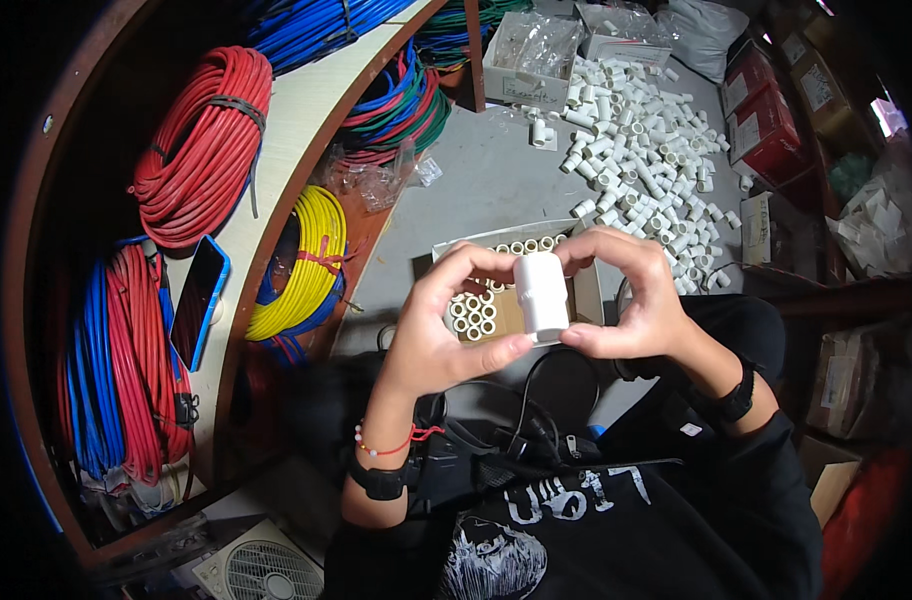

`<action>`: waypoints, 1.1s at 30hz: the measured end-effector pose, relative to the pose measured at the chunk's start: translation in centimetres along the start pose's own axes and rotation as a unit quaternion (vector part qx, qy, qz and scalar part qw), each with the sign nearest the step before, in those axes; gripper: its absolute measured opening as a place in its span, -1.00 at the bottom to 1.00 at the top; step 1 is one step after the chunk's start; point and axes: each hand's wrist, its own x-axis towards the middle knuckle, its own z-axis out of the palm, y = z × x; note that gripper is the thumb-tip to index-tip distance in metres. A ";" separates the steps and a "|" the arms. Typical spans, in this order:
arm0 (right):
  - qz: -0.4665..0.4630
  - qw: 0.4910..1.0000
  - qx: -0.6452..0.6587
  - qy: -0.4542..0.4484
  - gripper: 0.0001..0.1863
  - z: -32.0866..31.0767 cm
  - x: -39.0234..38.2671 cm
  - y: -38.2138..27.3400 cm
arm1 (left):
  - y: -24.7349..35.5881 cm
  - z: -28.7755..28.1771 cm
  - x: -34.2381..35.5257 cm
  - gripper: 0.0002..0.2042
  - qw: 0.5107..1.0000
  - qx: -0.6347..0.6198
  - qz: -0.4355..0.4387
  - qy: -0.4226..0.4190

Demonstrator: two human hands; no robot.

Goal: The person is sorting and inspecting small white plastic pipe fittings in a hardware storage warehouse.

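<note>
A white plastic pipe fitting (542, 290) is held upright between both hands in the middle of the view. My left hand (438, 325) grips its left side, thumb low and fingertips at the top. From the right, my right hand (636, 295) closes on it the same way. Beneath my hands is an open carton (510, 312), its brown bottom partly showing. Rows of white ring-ended fittings (474, 318) stand inside it; my hands and the held fitting hide part of them.
Loose white fittings (636, 140) lie heaped on the grey floor beyond. Cartons (532, 60) stand behind, red boxes (761, 115) at right. Shelves at left hold red cable (204, 145) and yellow cable (311, 265) coils and a blue-edged phone (198, 300). A fan (271, 565) sits lower left.
</note>
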 end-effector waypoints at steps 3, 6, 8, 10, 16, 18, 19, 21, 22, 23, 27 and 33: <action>-0.029 0.998 -0.055 0.011 -0.58 -0.3 0.2 0.1 | -0.2 0.3 0.5 -0.48 0.999 -0.023 0.033 -0.001; -0.039 0.996 -0.075 0.015 -0.58 -0.3 0.3 0.1 | -0.5 0.2 0.7 -0.48 0.999 0.004 0.043 0.005; -0.035 0.997 -0.073 0.016 -0.58 0.0 0.2 0.4 | -0.6 0.0 0.7 -0.49 0.999 0.002 0.040 0.006; -0.032 0.996 -0.085 0.019 -0.58 0.0 0.2 0.5 | -1.0 0.1 0.9 -0.49 0.999 -0.006 0.044 0.003; -0.060 0.990 -0.126 0.028 -0.56 0.1 0.2 0.3 | -1.6 -0.2 1.1 -0.49 0.997 -0.023 0.069 -0.015; -0.076 0.987 -0.138 0.031 -0.56 0.2 0.2 0.1 | -1.7 -0.2 1.0 -0.49 0.998 -0.025 0.058 -0.015; -0.077 0.987 -0.137 0.031 -0.56 0.3 0.2 0.2 | -1.8 -0.3 0.9 -0.49 0.998 -0.026 0.046 -0.015; -0.087 0.983 -0.154 0.040 -0.57 0.3 0.1 0.3 | -1.7 -0.2 1.0 -0.49 0.999 -0.023 0.044 -0.019; -0.079 0.985 -0.146 0.038 -0.56 0.3 0.0 0.3 | -1.7 -0.2 1.1 -0.50 0.999 -0.020 0.041 -0.023; -0.079 0.985 -0.148 0.039 -0.56 0.3 -0.1 0.5 | -1.8 -0.1 1.2 -0.50 0.999 -0.020 0.042 -0.025; -0.084 0.984 -0.151 0.040 -0.55 0.5 -0.1 0.6 | -2.4 -0.3 1.1 -0.51 0.999 -0.020 0.032 -0.024; -0.074 0.985 -0.147 0.047 -0.57 0.7 -0.2 0.6 | -2.7 -0.2 1.1 -0.51 0.999 -0.031 0.026 -0.021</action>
